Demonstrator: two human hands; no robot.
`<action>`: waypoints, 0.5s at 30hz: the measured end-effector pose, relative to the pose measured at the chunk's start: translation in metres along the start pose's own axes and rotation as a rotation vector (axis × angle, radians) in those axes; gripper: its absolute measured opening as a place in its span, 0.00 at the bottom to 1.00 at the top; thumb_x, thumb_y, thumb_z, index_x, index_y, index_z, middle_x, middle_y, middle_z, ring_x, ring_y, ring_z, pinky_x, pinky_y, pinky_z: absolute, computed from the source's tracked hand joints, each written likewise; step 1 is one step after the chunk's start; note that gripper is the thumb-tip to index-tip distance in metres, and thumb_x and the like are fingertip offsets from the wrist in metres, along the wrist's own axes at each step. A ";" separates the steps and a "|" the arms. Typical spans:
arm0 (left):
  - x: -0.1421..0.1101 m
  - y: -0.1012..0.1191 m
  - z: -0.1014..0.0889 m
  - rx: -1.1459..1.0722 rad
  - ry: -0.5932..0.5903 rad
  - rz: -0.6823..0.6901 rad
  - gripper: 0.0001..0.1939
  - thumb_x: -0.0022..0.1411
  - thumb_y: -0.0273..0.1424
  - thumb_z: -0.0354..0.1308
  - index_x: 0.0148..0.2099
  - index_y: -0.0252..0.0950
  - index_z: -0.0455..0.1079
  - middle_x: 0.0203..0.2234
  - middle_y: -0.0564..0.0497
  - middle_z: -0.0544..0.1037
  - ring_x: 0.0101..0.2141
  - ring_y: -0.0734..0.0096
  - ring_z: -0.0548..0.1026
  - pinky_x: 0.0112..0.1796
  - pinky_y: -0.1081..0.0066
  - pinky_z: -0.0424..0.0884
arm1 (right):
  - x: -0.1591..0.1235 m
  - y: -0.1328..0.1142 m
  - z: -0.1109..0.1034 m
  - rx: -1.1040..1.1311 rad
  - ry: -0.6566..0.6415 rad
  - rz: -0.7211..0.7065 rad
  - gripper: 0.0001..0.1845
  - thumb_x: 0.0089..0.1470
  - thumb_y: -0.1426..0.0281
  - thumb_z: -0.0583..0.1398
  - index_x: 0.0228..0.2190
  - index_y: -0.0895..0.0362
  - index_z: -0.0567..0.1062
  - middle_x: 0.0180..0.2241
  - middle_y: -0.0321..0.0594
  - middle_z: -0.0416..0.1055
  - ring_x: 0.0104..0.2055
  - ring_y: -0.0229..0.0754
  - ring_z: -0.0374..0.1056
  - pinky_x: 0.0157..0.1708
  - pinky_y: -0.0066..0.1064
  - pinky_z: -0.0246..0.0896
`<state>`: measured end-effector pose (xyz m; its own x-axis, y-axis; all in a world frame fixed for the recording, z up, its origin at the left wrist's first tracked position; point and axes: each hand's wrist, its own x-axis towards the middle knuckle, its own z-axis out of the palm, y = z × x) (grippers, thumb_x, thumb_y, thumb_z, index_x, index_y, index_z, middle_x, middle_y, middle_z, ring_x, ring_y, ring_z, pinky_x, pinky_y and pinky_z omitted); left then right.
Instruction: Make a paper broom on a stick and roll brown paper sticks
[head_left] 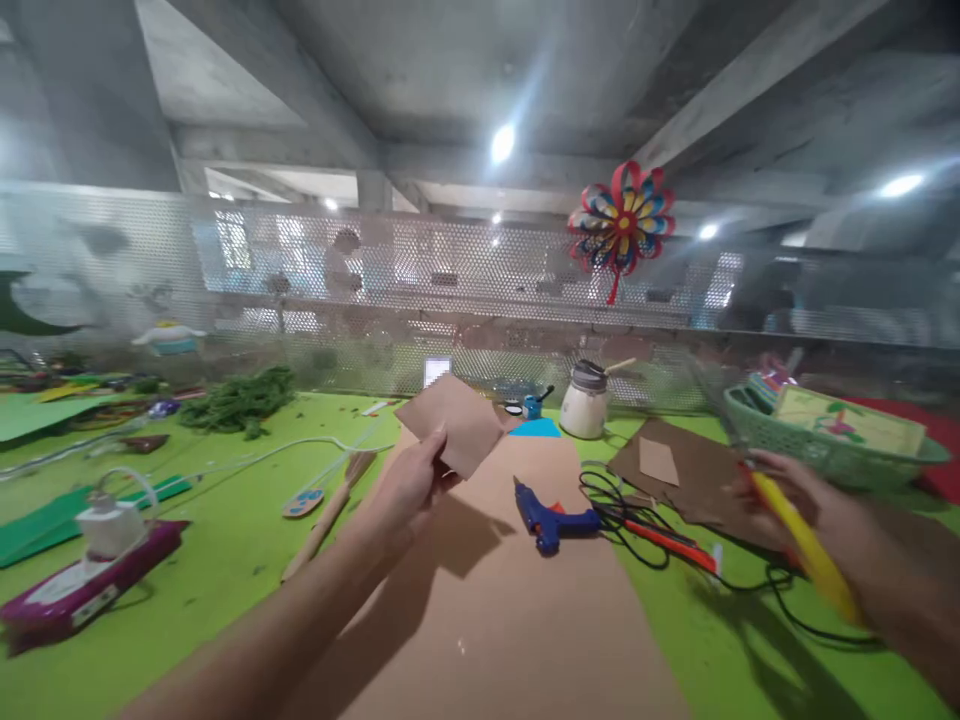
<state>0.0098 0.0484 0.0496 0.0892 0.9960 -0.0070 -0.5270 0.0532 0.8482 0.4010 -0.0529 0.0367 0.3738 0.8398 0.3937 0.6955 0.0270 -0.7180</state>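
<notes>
My left hand [411, 490] pinches a square of brown card [454, 425] by its near edge, holding it up over a long sheet of brown paper [487, 640] on the table. Off to the right, my right hand [814, 515] is closed around a long yellow-handled tool [808, 545] with some red near its upper end. Blur hides the kind of tool. Between the two hands a blue glue gun [551, 520] lies on the paper. An orange-red stick-shaped tool [671, 545] rests beside it among black cable.
Dark brown sheets [701, 480] lie under a green basket [832, 450] at right. A white jar [585, 402] stands at the back. On the left are a purple power strip [97, 585], a brush [326, 515] and green foliage [244, 395]. A perforated screen [450, 260] closes the far side.
</notes>
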 end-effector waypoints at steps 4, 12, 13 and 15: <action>-0.003 0.006 0.010 -0.042 -0.064 0.065 0.16 0.66 0.33 0.55 0.52 0.30 0.70 0.44 0.38 0.81 0.43 0.60 0.79 0.45 0.65 0.76 | -0.014 -0.067 0.070 0.416 -0.172 -0.049 0.31 0.41 0.49 0.66 0.43 0.52 0.68 0.36 0.44 0.72 0.38 0.51 0.72 0.36 0.39 0.70; -0.008 0.012 -0.006 -0.060 -0.021 0.111 0.18 0.65 0.30 0.56 0.56 0.33 0.67 0.46 0.40 0.80 0.45 0.60 0.79 0.47 0.66 0.76 | -0.028 -0.094 0.132 0.618 -0.730 -0.154 0.29 0.51 0.47 0.62 0.43 0.58 0.70 0.35 0.42 0.69 0.34 0.41 0.69 0.34 0.32 0.67; -0.008 0.012 -0.008 -0.063 -0.027 0.105 0.17 0.65 0.29 0.56 0.55 0.32 0.68 0.47 0.40 0.80 0.46 0.60 0.79 0.47 0.66 0.75 | -0.027 -0.093 0.134 0.625 -0.750 -0.155 0.29 0.51 0.47 0.62 0.42 0.58 0.70 0.35 0.42 0.69 0.34 0.41 0.68 0.33 0.30 0.65; -0.008 0.010 -0.011 -0.062 -0.048 0.095 0.16 0.64 0.27 0.57 0.54 0.33 0.69 0.48 0.41 0.79 0.48 0.58 0.78 0.47 0.66 0.75 | -0.025 -0.091 0.139 0.617 -0.779 -0.185 0.27 0.52 0.47 0.61 0.41 0.57 0.70 0.32 0.39 0.67 0.31 0.38 0.65 0.29 0.28 0.62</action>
<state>-0.0058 0.0414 0.0521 0.0762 0.9922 0.0989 -0.5862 -0.0357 0.8094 0.2426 -0.0008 0.0124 -0.3661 0.9082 0.2029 0.1808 0.2832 -0.9419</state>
